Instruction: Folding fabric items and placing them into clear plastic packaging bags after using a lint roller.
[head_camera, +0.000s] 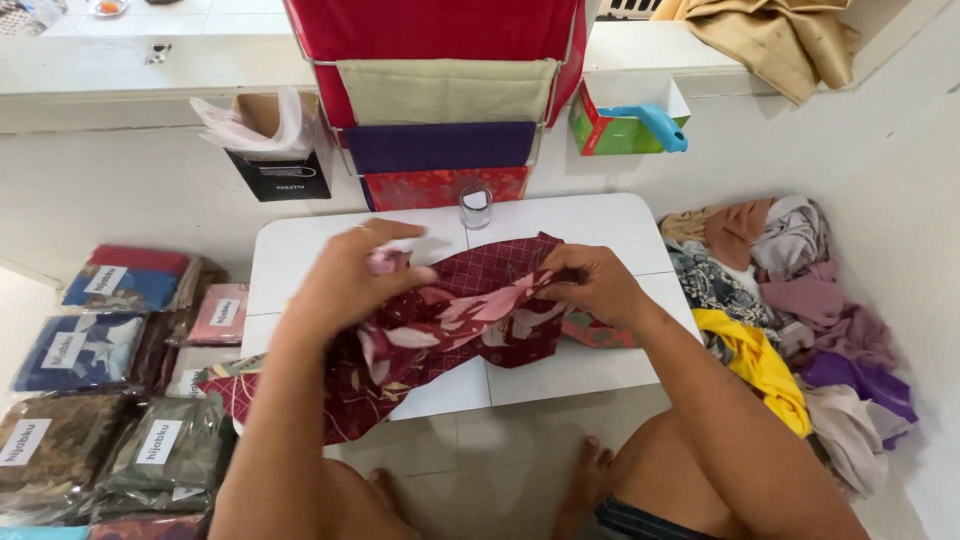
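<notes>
A dark red patterned cloth (440, 330) with pink leaf shapes lies bunched over a low white table (590, 225). My left hand (350, 280) grips a fold of it at the left, fingers closed around the fabric. At the cloth's right end my right hand (595, 285) pinches the edge. Both hands hold the cloth a little above the tabletop, and one corner hangs over the table's near left edge.
A small clear jar (476, 208) stands at the table's back edge. Folded cloths hang on a rack (440, 100) behind. Packaged cloths (110, 400) lie stacked on the floor at left; a heap of loose cloths (790, 320) lies at right. A green box (620, 125) sits on the ledge.
</notes>
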